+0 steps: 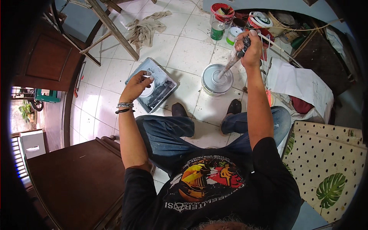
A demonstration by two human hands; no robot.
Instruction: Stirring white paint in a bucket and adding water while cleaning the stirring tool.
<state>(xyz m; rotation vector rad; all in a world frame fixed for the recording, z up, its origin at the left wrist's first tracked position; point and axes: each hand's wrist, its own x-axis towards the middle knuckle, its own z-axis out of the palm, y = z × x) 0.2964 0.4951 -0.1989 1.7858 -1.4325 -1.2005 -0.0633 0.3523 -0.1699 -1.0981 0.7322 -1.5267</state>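
Note:
My right hand [250, 51] grips the dark handle [241, 50] of a stick [230, 66], whose lower end dips into a bucket of pale grey paint [211, 78] on the tiled floor. My left hand [140, 82] hangs with loosely curved, paint-marked fingers apart, over a paint-smeared grey tray [163, 92] holding a white round lid or container [148, 91], partly hidden by that hand. Whether the fingertips touch it I cannot tell.
Several paint tins [233, 35] and buckets stand beyond, with a crumpled rag [147, 28] and wooden frame [111, 30] at upper left. Draped white cloth [299, 82] and a dotted board [318, 153] lie right; dark wooden furniture [73, 172] stands lower left.

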